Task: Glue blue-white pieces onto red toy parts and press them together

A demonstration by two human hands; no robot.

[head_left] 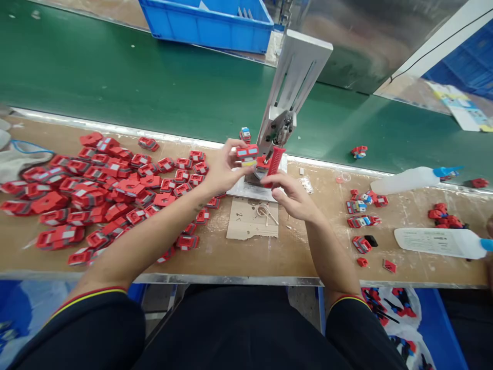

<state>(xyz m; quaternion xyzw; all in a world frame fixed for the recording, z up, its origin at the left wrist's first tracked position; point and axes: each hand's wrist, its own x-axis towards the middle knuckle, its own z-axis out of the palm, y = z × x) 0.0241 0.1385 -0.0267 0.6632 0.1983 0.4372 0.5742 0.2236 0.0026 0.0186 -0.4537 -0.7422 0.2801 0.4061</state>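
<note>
Between the thumb and fingers of my left hand [225, 167] is a red toy part [247, 152] with pale blue windows and a yellow patch. It is held up just left of the metal clamp press [283, 126]. My right hand [290, 192] has its fingers on the press's red handle [275, 160], which points down toward me. Another red piece [263, 162] sits at the press base, partly hidden behind the handle. Below the base [254, 191] lies a piece of cardboard [241, 221] with a small clear ring and a thin stick on it.
Many red toy parts [127, 186] are heaped on the left of the bench. On the right lie two white bottles [408, 180] and several assembled red pieces [362, 222]. A blue crate [208, 25] stands beyond the green belt [115, 67]. Another person's hand shows at the right edge.
</note>
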